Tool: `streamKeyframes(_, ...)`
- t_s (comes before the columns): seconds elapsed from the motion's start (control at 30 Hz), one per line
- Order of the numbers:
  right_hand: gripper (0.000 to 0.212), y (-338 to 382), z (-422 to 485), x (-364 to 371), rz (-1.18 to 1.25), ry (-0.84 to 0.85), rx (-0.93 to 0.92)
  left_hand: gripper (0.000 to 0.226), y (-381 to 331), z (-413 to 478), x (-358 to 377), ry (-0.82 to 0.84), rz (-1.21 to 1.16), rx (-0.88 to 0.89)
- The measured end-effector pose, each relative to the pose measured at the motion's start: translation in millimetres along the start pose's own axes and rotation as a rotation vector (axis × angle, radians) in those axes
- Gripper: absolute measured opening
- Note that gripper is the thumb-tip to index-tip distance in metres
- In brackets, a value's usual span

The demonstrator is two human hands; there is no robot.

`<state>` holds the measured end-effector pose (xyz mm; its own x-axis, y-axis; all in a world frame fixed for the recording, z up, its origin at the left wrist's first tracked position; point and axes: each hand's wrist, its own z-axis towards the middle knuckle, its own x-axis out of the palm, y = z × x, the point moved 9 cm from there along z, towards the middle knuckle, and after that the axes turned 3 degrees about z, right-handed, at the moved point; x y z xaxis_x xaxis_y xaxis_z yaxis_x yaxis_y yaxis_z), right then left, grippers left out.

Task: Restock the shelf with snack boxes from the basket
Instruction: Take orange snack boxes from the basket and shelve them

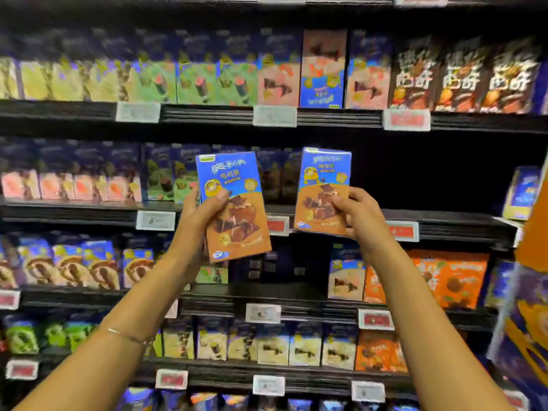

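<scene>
**Supervisor:** Report the target fixture.

**Operator:** I see the shelf (341,118): black, several tiers, filling the view. Much of it is motion-blurred.

**Supervisor:** Items under handling?

**Operator:** Two snack boxes with the same print. The upper half is blue with white lettering and a yellow cartoon figure. The lower half is orange-brown and pictures chocolate pieces. I read the left box (243,215) as tilted, top leaning left. The right box (321,179) is nearly upright. Both are held up in front of the second stocked row from the top, apart from each other.

**Supervisor:** Grip status?

**Operator:** The left grip (195,215) holds the left box, thumb across the front, fingers behind its left edge. The right grip (361,218) holds the right box likewise, at its right edge.

**Supervisor:** Surroundings and obstructions?

**Operator:** Stocked boxes (207,81) line the tiers. Dark boxes (275,176) stand in that row, behind and between the held pair. The bay right of the right box shows dark. Orange packs (456,277) sit one tier lower, to the right. White and red price labels (274,115) sit on the tier edges. A thin bracelet (124,334) circles the left wrist.
</scene>
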<state>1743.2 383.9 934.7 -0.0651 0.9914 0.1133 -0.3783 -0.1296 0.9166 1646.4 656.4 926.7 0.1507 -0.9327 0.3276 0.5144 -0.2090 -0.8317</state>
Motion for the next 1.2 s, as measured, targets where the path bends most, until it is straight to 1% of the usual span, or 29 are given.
streamKeyframes(0.1, 0.030, -8.9, 36.8, 4.4, -0.061, -0.087, -0.025, 0.081, 0.4, 21.8, -5.6, 0.036, -0.034, 0.008)
streamKeyframes(0.2, 0.030, -14.8, 67.9, 7.5, -0.104, -0.145, -0.065, 0.075, 0.7, 39.3, -7.6, 0.076, -0.020, 0.026)
streamKeyframes(0.3, 0.032, -21.9, 99.9, 12.6, -0.227, -0.148, -0.081, 0.075, -1.1, 51.4, -9.3, 0.080, 0.002, 0.035)
streamKeyframes(0.43, 0.033, -42.4, 136.6, 18.4, -0.394, -0.144, -0.005, 0.080, -2.8, 62.8, -8.2, 0.058, 0.024, 0.019)
streamKeyframes(0.47, 0.031, -45.8, 143.6, 19.0, -0.447, -0.143, 0.003, 0.078, -3.7, 64.7, -6.7, 0.055, 0.033, 0.022)
streamKeyframes(0.57, 0.015, -48.7, 157.2, 23.9, -0.638, -0.119, 0.008, 0.076, -7.3, 69.8, -3.4, 0.039, 0.075, 0.039)
streamKeyframes(0.67, 0.012, -50.4, 167.8, 32.4, -0.790, -0.083, 0.011, 0.078, -7.2, 73.2, -0.7, 0.031, 0.069, 0.035)
streamKeyframes(0.8, 0.031, -54.1, 179.5, 49.3, -0.984, 0.014, 0.005, 0.076, -2.8, 75.3, -0.2, 0.012, 0.081, 0.043)
streamKeyframes(0.87, 0.033, -57.1, 184.1, 55.2, -1.049, 0.062, 0.013, 0.081, -1.5, 76.4, -1.7, 0.007, 0.068, 0.047)
streamKeyframes(0.9, 0.033, -58.2, 186.2, 56.9, -1.066, 0.073, 0.020, 0.088, -1.2, 76.5, -2.5, 0.002, 0.058, 0.045)
streamKeyframes(0.97, 0.032, -58.5, 190.6, 59.0, -1.066, 0.064, 0.027, 0.100, -2.5, 76.6, -3.7, -0.006, 0.032, 0.041)
streamKeyframes(1.13, 0.039, -62.5, 200.3, 56.7, -1.085, 0.000, 0.065, 0.089, -1.3, 82.4, -6.1, -0.016, 0.016, 0.044)
streamKeyframes(1.2, 0.050, -61.8, 203.8, 55.7, -1.083, -0.027, 0.075, 0.086, -0.3, 84.0, -3.3, -0.010, 0.007, 0.040)
